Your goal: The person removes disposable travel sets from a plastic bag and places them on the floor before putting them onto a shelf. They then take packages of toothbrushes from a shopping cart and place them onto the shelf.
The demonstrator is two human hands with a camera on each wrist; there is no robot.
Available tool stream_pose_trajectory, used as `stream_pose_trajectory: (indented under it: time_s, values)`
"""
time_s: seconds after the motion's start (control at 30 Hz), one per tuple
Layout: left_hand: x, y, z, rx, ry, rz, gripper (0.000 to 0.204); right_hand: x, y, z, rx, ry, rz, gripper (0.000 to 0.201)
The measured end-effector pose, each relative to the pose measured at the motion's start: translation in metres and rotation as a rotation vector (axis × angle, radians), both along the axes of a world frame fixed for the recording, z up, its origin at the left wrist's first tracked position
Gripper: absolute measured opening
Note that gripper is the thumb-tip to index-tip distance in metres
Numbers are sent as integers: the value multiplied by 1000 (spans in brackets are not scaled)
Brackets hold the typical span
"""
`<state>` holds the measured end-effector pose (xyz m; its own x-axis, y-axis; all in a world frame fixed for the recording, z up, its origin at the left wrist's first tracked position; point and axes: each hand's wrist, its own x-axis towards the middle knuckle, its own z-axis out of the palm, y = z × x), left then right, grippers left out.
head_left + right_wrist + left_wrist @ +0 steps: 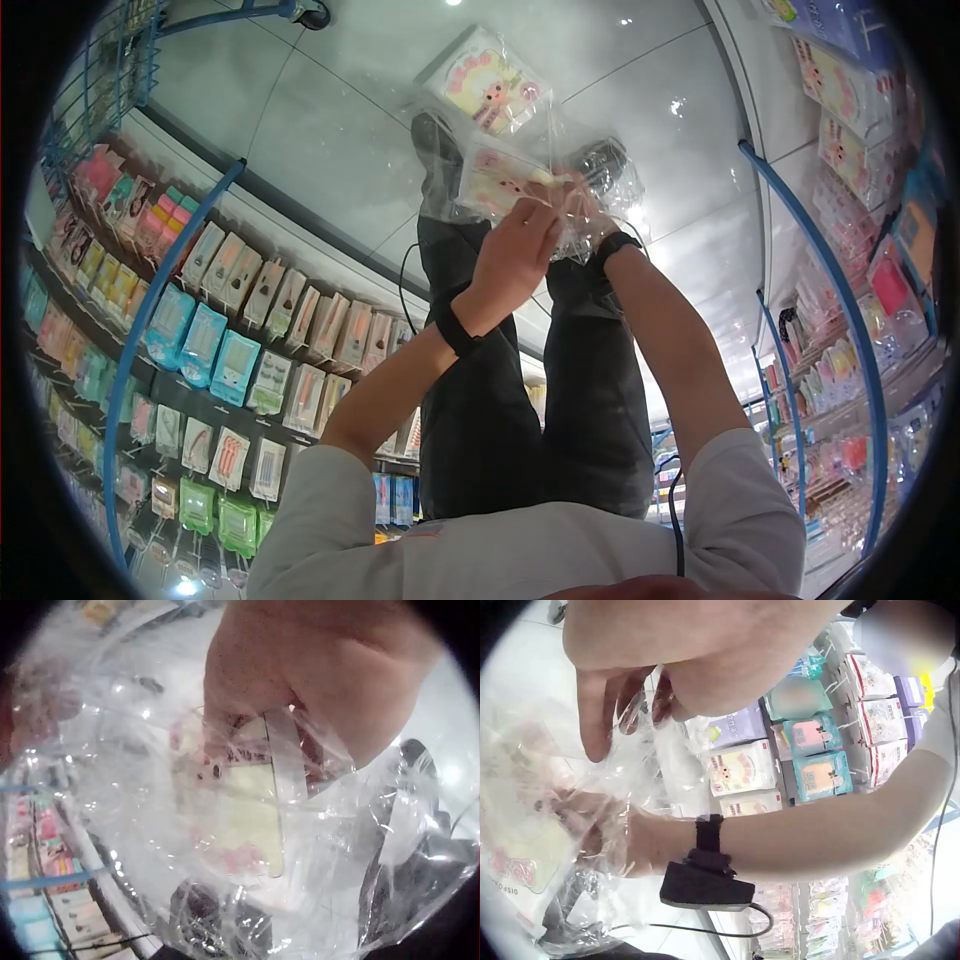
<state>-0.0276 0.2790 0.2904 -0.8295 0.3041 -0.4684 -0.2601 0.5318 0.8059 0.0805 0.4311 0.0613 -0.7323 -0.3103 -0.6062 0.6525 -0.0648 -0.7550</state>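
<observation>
In the head view my right hand (pixel 585 215) is inside a clear plastic bag (pixel 612 180). It grips a flat white packet (pixel 490 180) with a pink and yellow cartoon print. The right wrist view shows that packet (pixel 255 810) through crinkled film, the right hand (pixel 315 682) on its upper edge. My left hand (pixel 515 255) is close beside the right and pinches the bag's film, which also shows between the left hand's (pixel 682 652) fingers in the left wrist view. A similar packet (pixel 490 85) lies beyond, above the floor tiles.
Shelves of hanging packaged goods (pixel 230 360) line the left side, behind a blue rail (pixel 150 300). More packets (pixel 845 90) fill the right side past another blue rail (pixel 835 270). A blue wire rack (pixel 110 100) stands at the far left.
</observation>
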Motion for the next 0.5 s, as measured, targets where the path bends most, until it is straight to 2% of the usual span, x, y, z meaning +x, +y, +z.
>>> stream_pose_trajectory:
  time_s: [0.03, 0.1, 0.13, 0.17, 0.23, 0.27, 0.33, 0.37, 0.47, 0.5]
  values:
    - [3, 3, 4, -3, 3, -2, 11, -34, -4, 29, 97, -133, 40, 34]
    - [10, 9, 18, 109, -33, -148, 14, -93, -12, 80, 292, -401, 121, 45]
    - [13, 13, 25, 117, -65, -159, 16, -98, -16, 80, 220, -389, -16, 55]
    - [14, 12, 31, 115, -66, -162, 16, -97, -26, 73, 218, -390, -19, 55]
    - [13, 11, 40, 132, -22, -118, 17, -95, -44, 64, 127, -334, -436, 47]
    - [13, 9, 43, 136, 15, -138, 16, -93, -43, 63, 128, -335, -438, 47]
    - [16, 5, 53, 116, -23, -146, 15, -92, -38, 63, 360, -312, -373, 67]
    - [19, 4, 59, 94, -63, -151, 14, -84, -32, 56, 361, -314, -372, 67]
    - [35, 3, 70, 141, -121, -192, 15, -75, -12, 44, 649, -309, -335, 80]
    - [38, 2, 71, 144, -121, -192, 15, -69, -9, 46, 652, -309, -335, 80]
